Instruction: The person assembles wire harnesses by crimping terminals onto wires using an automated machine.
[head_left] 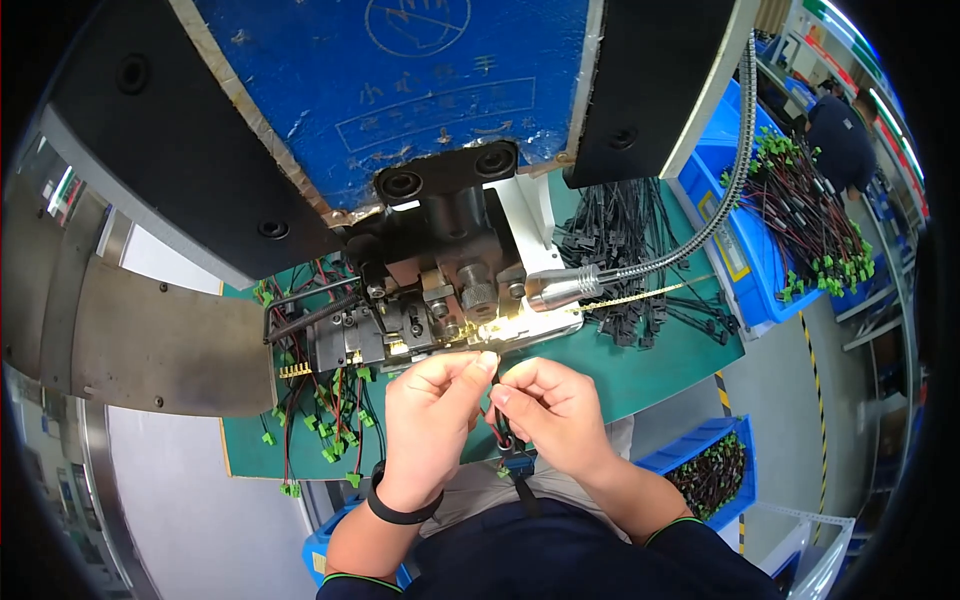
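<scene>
Two hands — left hand (pixel 428 415), right hand (pixel 553 410) — one wire (pixel 497 428)

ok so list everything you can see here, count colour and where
press machine: one, black and silver metal, middle, at the back edge of the green mat
blue panel: one, blue, top centre above the machine
lamp: one, silver, on a bendy neck, right of the machine
green mat: one, green, under the machine
finished wires: a bunch, red and black with green plugs, left on the mat
black wires: a pile, black, back right on the mat
blue bins: several, blue, right side and lower right, holding wires
wristband: one, black, left wrist
left hand: pinching a thin wire at the machine
right hand: holding the same wire bundle
</scene>
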